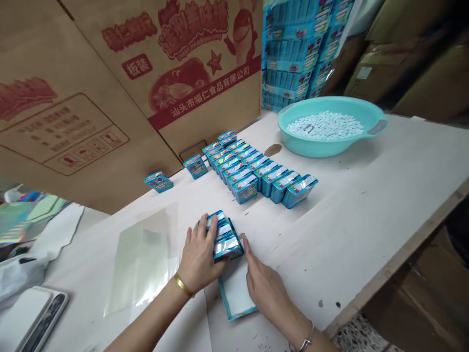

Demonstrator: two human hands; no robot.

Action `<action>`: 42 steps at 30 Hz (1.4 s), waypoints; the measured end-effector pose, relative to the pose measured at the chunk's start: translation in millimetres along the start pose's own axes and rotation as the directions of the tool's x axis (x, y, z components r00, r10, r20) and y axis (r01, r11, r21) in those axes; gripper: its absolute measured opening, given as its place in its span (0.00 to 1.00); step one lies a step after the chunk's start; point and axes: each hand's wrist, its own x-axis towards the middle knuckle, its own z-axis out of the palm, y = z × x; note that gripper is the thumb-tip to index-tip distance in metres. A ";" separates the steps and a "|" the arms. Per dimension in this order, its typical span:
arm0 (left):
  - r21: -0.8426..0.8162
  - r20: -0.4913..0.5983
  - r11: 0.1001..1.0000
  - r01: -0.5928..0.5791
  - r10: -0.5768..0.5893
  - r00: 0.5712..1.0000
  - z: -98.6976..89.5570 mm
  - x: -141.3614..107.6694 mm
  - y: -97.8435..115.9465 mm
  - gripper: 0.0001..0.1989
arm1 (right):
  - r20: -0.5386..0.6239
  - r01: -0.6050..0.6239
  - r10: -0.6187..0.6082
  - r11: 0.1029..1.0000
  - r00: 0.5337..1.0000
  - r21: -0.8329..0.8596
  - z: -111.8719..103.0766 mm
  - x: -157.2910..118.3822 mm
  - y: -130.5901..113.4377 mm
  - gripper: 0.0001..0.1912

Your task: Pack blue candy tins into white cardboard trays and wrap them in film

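Note:
My left hand (198, 259) is wrapped over a short row of small blue candy packs (226, 244) with shiny tops. The packs stand at the far end of a shallow blue-edged tray (224, 300) with a white inside. My right hand (267, 288) grips the tray's right side, its index finger stretched along the edge near the packs; part of that rim is hidden. Beyond my hands, more of the same packs stand in two rows (245, 190). Two single packs, a nearer one (159, 182) and another (195, 166), stand left of the rows.
A turquoise basin (318, 149) of small pale candies stands at the back right. Large cartons (205, 112) wall the back left, beside stacked blue boxes (289, 63). Clear plastic sheets (141, 264) lie left of my hands. A white scale-like device (34, 318) sits front left.

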 end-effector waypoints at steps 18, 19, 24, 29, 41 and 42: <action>-0.104 -0.045 0.992 -0.064 0.060 0.997 -17.0 197.5 151.0 0.65 | -0.078 -0.001 0.137 0.497 0.987 0.868 -182.5 171.5 140.3 0.47; -0.076 -0.049 0.996 -0.057 0.053 0.997 -13.6 196.2 152.4 0.62 | -0.020 -0.028 0.100 0.458 0.995 0.889 -177.9 167.7 134.9 0.47; 0.007 -0.019 0.991 -0.131 0.131 0.991 -10.2 157.6 151.5 0.57 | -0.011 -0.037 0.113 0.420 0.994 0.907 -148.7 124.3 112.5 0.46; -0.038 -0.055 0.981 -0.192 0.189 0.980 -12.5 141.4 161.5 0.55 | -0.097 -0.001 0.216 0.415 0.971 0.910 -132.1 91.7 103.5 0.46; -0.472 -0.267 0.809 -0.350 0.247 0.931 -52.7 -61.2 72.9 0.60 | -0.169 0.004 0.193 0.645 0.967 0.765 -51.7 -11.9 71.0 0.33; -0.483 -0.275 0.811 -0.329 0.216 0.937 -49.3 -76.3 63.3 0.59 | -0.146 0.032 0.105 0.696 0.984 0.717 -37.7 -20.9 61.2 0.31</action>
